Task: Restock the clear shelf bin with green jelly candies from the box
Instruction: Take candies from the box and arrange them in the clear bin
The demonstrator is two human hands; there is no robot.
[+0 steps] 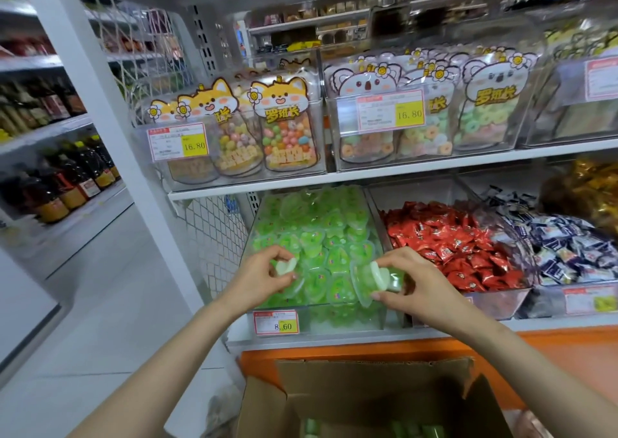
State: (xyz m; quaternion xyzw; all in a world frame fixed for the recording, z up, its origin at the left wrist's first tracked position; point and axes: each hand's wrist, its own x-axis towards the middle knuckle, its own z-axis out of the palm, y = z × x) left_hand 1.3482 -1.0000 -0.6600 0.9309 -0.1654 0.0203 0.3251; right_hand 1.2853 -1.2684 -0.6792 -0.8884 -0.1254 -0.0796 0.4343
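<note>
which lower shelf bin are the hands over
The leftmost clear bin, full of green jelly candies; the red packets and blue-white packets fill bins to its right.

Left hand (259,275), right hand (406,280), both bare — forearms (174,347) bare to the frame edge — short rounded fingernails (376,295)

Lower shelf (334,340) is carrying three clear bins side by side: green jelly bin (347,319), red-wrapper bin (495,304), blue-white-wrapper bin (548,300). Upper shelf (368,175) is holding candy-jar bins (418,165).

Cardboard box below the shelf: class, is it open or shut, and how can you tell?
Open. The cardboard box has its flaps standing up and spread apart, and green jelly candies show inside it.
</note>
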